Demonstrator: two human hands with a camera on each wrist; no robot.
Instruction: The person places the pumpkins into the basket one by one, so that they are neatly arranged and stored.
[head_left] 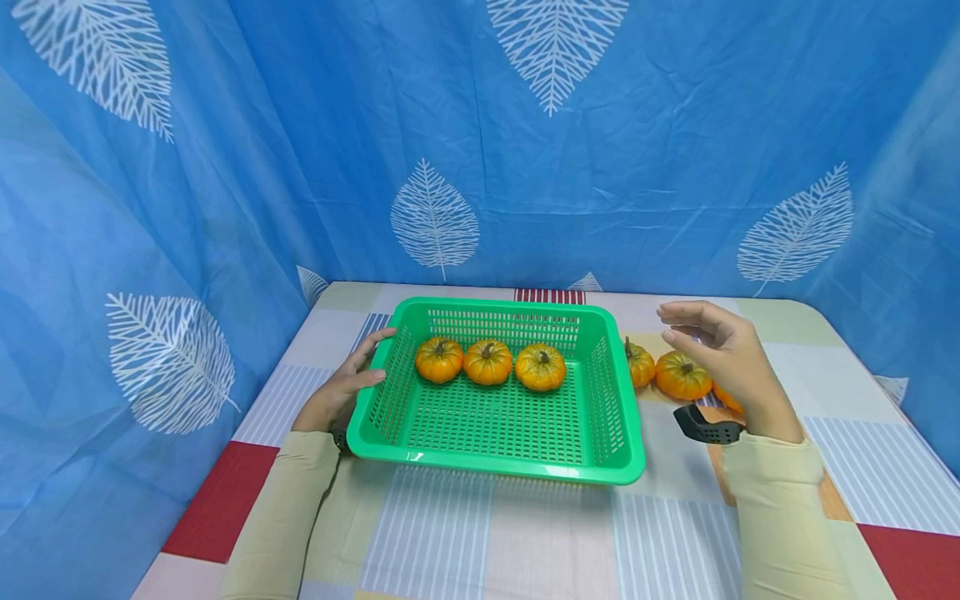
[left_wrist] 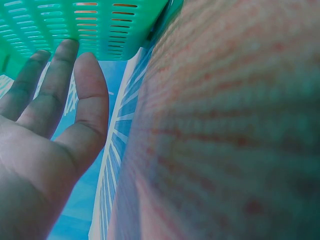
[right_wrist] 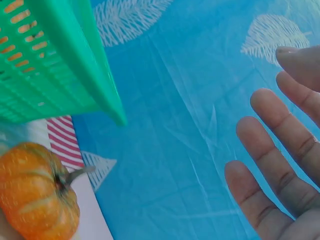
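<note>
A green plastic basket with slotted walls stands on the table, holding three small orange pumpkins in a row: a left one, a middle one and a right one. At the basket's left side my left hand has its fingertips right at the rim; the left wrist view shows its fingers nearly straight against the slotted wall. My right hand is raised to the right of the basket, fingers spread loosely with nothing in them. Below and beside it lie more pumpkins, partly hidden by the hand and basket.
A checked, striped cloth covers the table. Blue curtains with white leaf prints hang behind and along the sides. In the right wrist view, a pumpkin with a long stem sits close below the basket's rim.
</note>
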